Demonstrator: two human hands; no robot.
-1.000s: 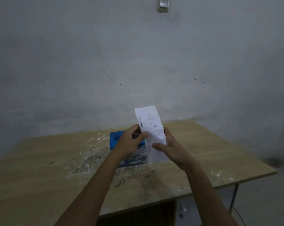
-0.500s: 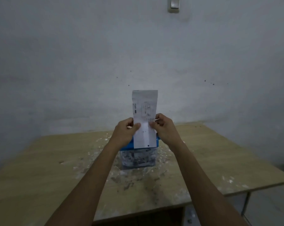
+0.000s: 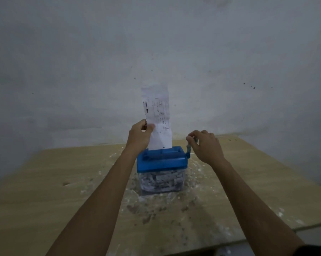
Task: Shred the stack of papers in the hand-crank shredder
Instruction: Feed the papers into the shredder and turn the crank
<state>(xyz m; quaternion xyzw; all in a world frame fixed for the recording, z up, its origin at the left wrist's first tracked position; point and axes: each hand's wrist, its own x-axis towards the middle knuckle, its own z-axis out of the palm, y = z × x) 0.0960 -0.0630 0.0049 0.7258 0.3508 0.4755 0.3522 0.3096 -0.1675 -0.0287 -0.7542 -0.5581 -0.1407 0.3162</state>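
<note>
Paper (image 3: 156, 115) stands upright in the slot on top of the hand-crank shredder (image 3: 161, 159), its lower edge entering the blue lid while the printed upper part rises against the grey wall (image 3: 82, 61). At the sheet's nine o'clock edge, the left hand (image 3: 138, 136) pinches it between thumb and curled fingers, partway up. At three o'clock from the shredder, the right hand (image 3: 204, 145) has its fingertips curled round the knob of the crank (image 3: 188, 150), which points up from the lid's right end. The shredder sits near the middle of the wooden table (image 3: 45, 182), toward twelve o'clock from the viewer. Its clear bin (image 3: 161, 183) below the blue lid is packed with shredded strips. Scraps and white dust (image 3: 156, 209) lie scattered on the tabletop all round the base, thickest at six o'clock.
</note>
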